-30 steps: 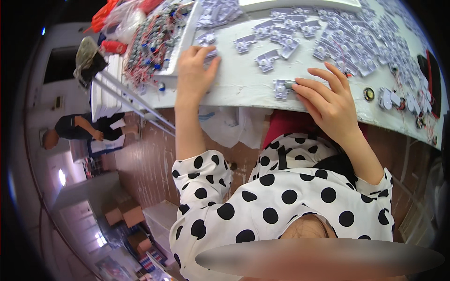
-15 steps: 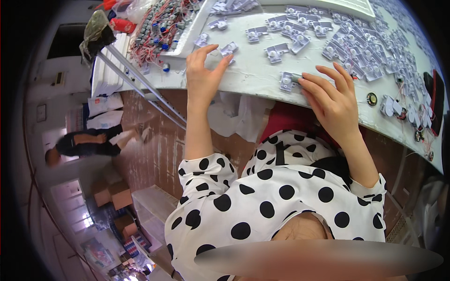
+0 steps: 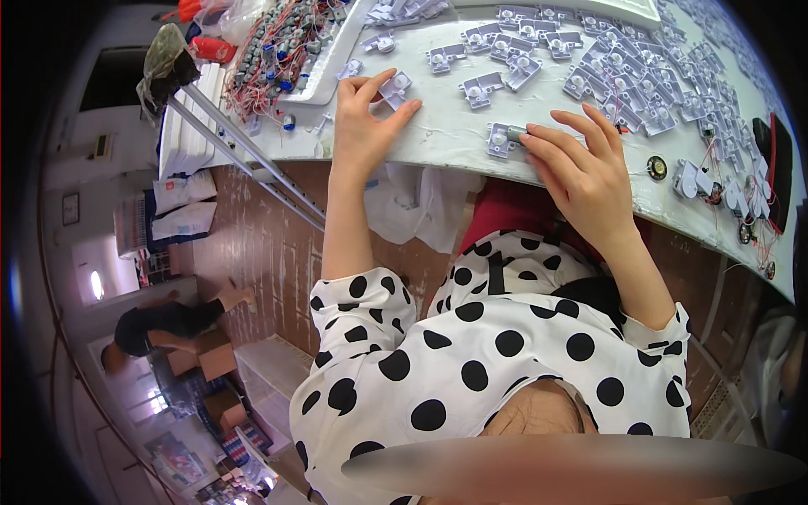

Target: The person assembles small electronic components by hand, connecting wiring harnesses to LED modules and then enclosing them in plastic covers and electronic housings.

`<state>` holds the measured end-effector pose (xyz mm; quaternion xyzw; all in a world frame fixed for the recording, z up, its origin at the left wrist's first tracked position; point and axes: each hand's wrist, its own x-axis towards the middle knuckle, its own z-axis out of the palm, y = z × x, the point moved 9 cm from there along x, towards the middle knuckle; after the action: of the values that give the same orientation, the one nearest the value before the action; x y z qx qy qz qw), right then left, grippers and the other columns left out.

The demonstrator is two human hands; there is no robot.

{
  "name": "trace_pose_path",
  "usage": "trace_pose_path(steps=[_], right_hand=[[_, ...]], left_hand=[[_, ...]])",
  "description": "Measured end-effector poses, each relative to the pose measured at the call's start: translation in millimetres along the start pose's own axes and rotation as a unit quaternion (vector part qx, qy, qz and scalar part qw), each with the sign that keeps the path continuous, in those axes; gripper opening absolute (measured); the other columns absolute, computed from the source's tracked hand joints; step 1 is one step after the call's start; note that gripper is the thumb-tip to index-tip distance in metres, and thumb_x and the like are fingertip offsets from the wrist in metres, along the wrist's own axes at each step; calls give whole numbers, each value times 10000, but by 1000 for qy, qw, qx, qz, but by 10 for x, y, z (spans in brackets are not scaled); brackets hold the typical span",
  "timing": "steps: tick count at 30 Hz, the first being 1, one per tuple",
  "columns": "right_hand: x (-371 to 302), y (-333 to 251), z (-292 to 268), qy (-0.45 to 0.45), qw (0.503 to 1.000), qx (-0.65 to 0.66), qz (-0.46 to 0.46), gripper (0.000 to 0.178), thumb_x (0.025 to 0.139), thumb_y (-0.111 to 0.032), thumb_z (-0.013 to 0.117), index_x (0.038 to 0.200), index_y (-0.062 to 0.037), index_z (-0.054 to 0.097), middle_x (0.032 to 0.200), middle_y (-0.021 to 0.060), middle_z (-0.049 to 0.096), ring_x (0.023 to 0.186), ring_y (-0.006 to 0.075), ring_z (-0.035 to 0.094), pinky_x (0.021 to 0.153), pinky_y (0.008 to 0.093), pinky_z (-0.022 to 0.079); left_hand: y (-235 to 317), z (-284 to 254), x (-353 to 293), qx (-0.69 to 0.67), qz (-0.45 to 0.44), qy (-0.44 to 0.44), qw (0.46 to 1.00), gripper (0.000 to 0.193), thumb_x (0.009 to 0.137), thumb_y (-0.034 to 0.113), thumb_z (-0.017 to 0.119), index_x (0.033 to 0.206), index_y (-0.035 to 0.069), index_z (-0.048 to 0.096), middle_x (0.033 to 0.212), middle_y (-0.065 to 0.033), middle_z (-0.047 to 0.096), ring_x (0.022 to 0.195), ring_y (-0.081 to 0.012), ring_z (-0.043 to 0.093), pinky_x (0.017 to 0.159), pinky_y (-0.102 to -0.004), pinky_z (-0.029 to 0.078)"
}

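Left hand [image 3: 369, 122]: digits apart around lilac plastic housing [image 3: 396, 89]. Right hand [image 3: 579, 160]: fingers at grey cylinder [image 3: 514, 134] on second housing [image 3: 497, 141] near table [image 3: 446, 150] edge; from here, clamping cannot be confirmed. Uneven pressure could dislodge cylinder.

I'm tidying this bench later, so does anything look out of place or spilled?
One small blue-ended motor lies on the table outside the left-hand white foam tray, apart from the heap of wired motors; it looks strayed.

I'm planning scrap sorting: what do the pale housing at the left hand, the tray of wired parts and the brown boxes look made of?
Pale housing: probably moulded plastic, slightly glossy; thin, crisp walls. Tray: likely foam; matte white, thick rim. Brown boxes: apparently cardboard; matte, flat panels.
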<state>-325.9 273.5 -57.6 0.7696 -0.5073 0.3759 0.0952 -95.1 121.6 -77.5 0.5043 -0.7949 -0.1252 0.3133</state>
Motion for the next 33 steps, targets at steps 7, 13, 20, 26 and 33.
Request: trace_pose_path(steps=[7, 13, 20, 26, 33], right_hand=[[2, 18, -5, -3, 1000, 8, 6, 225, 833, -134, 772, 1056, -133, 742, 1095, -27, 714, 1180, 224, 606, 1136, 478, 394], [120, 54, -190, 35, 973, 195, 117, 318, 806, -174, 811, 1114, -123, 751, 1044, 31, 721, 1084, 264, 627, 932, 371, 507], [-67, 138, 142, -17, 773, 531, 346, 296, 901, -82, 742, 1193, -34, 745, 1005, 63, 742, 905, 98, 675, 841, 251, 534], [-80, 320, 169, -66, 778, 530, 330, 261, 958, -80, 672, 1194, 16, 730, 1053, 68, 756, 958, 100, 681, 872, 248, 529], [-64, 222, 174, -138, 825, 467, 286, 232, 970, -121, 660, 1148, 12, 727, 988, 105, 726, 923, 148, 676, 829, 276, 523]], left_hand=[[134, 112, -105, -334, -32, 75, 939, 627, 713, -4, 894, 1224, -10, 530, 1233, -163, 603, 1127, -231, 621, 991, -362, 528], [830, 252, -450, -469, 86, 64, 877, 660, 718, -40, 881, 1230, 48, 474, 1384, -226, 575, 1293, -309, 571, 1158, -444, 406], [1278, 141, -716, -234, 239, 204, 920, 557, 703, 135, 925, 1143, 87, 587, 1292, -138, 623, 1229, -311, 611, 1148, -554, 389], [1333, 8, -691, -144, 261, 35, 954, 494, 655, 98, 923, 1107, 93, 723, 1321, -164, 626, 1202, -320, 622, 1043, -472, 512], [1411, 28, -756, -100, 302, -61, 946, 400, 688, 48, 871, 1061, 73, 731, 1243, -116, 709, 1046, -301, 706, 864, -370, 586]])
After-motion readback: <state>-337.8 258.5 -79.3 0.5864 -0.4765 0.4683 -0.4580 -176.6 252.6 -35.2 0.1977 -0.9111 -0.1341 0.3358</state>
